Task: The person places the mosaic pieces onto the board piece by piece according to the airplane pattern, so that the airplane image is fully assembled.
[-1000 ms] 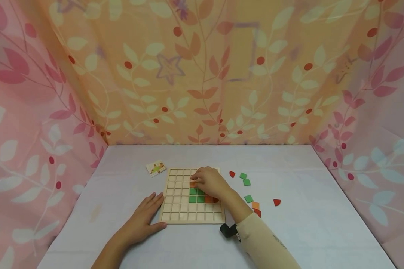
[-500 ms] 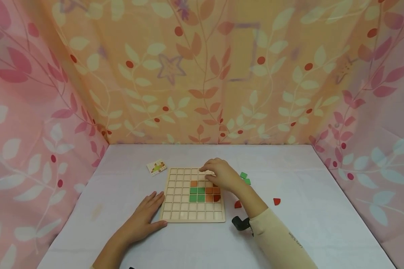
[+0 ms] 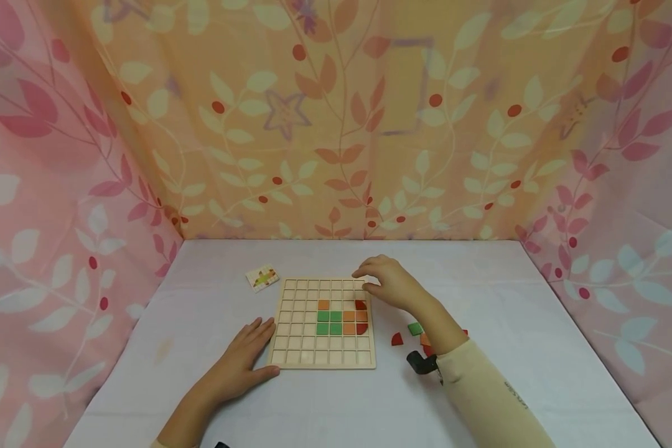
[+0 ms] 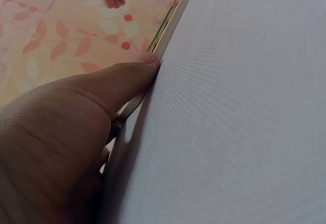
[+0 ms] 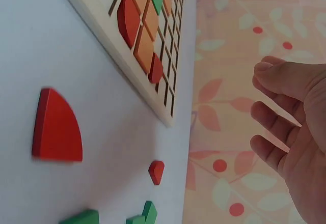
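Note:
A wooden grid board point(image 3: 294, 357) lies on the table. Several green square tiles point(image 3: 329, 323), orange tiles point(image 3: 349, 322) and two red quarter-round tiles point(image 3: 361, 305) sit in its cells; a lone orange tile point(image 3: 323, 305) is in the row above the green ones. My left hand point(image 3: 236, 368) rests flat at the board's left side, fingertips touching the edge and thumb at the near corner. My right hand point(image 3: 393, 284) hovers by the far right corner, fingers loosely bent; the right wrist view shows nothing in it.
Right of the board lie loose pieces: a red quarter-round point(image 3: 397, 340), a green square point(image 3: 414, 328) and an orange square point(image 3: 424, 339), partly behind my right forearm. A small pattern card point(image 3: 262, 278) lies beyond the far left corner. Patterned cloth point(image 3: 336, 124) walls the table's back and sides.
My right hand has moved off the lone orange tile, rightward to the board's far right corner. That tile stays in its cell. My left hand keeps its place.

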{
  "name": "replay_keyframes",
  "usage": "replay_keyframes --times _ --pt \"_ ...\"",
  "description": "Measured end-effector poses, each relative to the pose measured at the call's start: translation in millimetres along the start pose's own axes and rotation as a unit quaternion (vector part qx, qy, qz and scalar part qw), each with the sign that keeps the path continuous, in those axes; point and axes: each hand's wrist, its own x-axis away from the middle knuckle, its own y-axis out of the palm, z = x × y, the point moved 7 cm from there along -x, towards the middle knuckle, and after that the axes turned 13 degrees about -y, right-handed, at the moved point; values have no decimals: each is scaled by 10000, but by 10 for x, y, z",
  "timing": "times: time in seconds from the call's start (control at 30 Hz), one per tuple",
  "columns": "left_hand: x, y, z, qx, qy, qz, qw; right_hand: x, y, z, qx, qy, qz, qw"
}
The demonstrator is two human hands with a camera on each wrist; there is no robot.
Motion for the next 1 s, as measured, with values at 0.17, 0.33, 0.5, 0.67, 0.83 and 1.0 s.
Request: replay_keyframes --times 0.17,0.33,0.5,0.67,0.83,1.0 --pt "-16 8 6 -80 4 -15 10000 94 -27 195 -25 188 4 9998" --pt "-29 10 -9 -87 -27 -47 9999 179 -10 424 -282 606 -69 9977" --pt "-28 7 -32 -50 -74 -45 10000 244 58 631 -695 1099 -134 9914" --pt "-21 14 -35 -44 -32 -37 10000 323 168 814 -1029 1467 -269 9835" --pt "-11 17 -35 9 -41 -48 10000 389 277 916 -1373 1490 -424 9783" --pt "-19 23 -48 -29 -51 -48 10000 431 338 953 -1495 1464 -507 9765"
